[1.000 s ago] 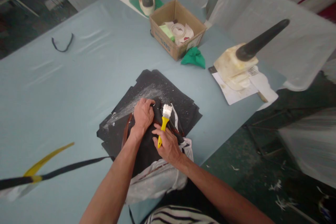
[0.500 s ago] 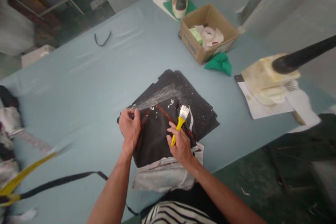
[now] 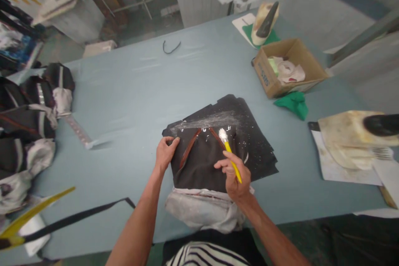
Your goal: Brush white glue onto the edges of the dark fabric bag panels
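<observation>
Black fabric appears mid-brushing: right hand grips yellow brush; next stroke likely needs left hand, grip unclear, steadying its edge.

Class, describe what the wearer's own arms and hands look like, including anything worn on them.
The left hand and right hand are ungloved, with five-fingered human shapes. No sleeves cover the visible forearms, and no watch or bracelet shows; rings are too small to rule out. Between the arms appears a black-and-white striped cloth garment.
</observation>
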`<action>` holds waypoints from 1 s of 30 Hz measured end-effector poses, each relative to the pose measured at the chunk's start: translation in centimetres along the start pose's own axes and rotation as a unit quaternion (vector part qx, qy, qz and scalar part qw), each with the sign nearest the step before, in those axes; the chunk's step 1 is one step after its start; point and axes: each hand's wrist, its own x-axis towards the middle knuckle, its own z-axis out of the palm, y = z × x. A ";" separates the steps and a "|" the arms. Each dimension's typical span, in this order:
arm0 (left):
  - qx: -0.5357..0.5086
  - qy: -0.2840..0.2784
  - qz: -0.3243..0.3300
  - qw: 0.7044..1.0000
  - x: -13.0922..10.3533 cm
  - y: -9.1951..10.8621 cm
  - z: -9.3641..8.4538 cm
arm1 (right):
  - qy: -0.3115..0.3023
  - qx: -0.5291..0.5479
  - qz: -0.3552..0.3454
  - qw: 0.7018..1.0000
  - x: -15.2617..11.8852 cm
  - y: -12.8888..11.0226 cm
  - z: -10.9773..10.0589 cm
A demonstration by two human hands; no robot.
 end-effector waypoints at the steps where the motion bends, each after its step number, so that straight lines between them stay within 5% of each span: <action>1: -0.004 -0.016 0.003 1.000 0.5 0.2 -0.3 | 0.001 0.020 0.014 1.000 0.9 -0.6 0.1; 5: -0.013 -0.083 0.034 0.996 1.4 0.4 -1.0 | -0.018 0.037 0.059 0.997 4.0 -2.0 1.3; 8: 0.002 -0.069 0.074 0.995 1.2 0.1 -0.8 | -0.046 -0.004 0.069 0.997 5.0 -2.2 2.2; 17: 0.004 -0.034 0.131 0.991 -0.7 -1.4 0.2 | -0.014 -0.109 0.097 0.989 4.9 -3.9 5.1; 30: -0.042 -0.094 0.157 0.982 -1.3 -3.5 0.9 | -0.134 -0.081 0.059 0.986 5.2 -6.0 11.0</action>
